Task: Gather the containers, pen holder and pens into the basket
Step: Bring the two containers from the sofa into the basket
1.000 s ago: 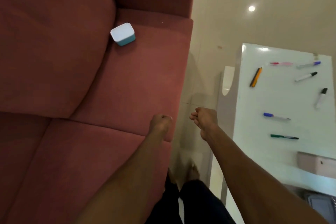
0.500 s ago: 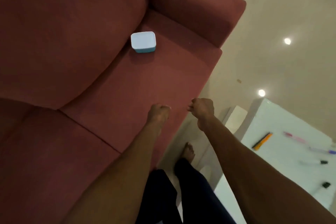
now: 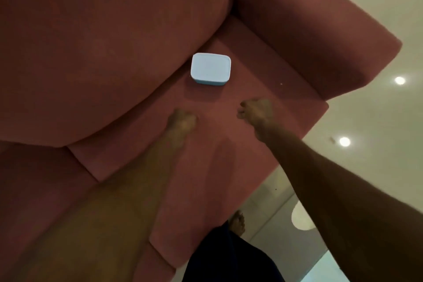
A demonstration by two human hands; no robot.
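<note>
Bare seat cushion (image 3: 247,135) lies open between both hands and the box (image 3: 210,68). The back cushion (image 3: 109,48) presses close on the box's left, perhaps touching it; the armrest (image 3: 309,36) stands well off to its right.

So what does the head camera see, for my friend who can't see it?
A small white-lidded container sits on a red sofa. Two bare hands, left and right, reach toward it with curled fingers, holding nothing.
</note>
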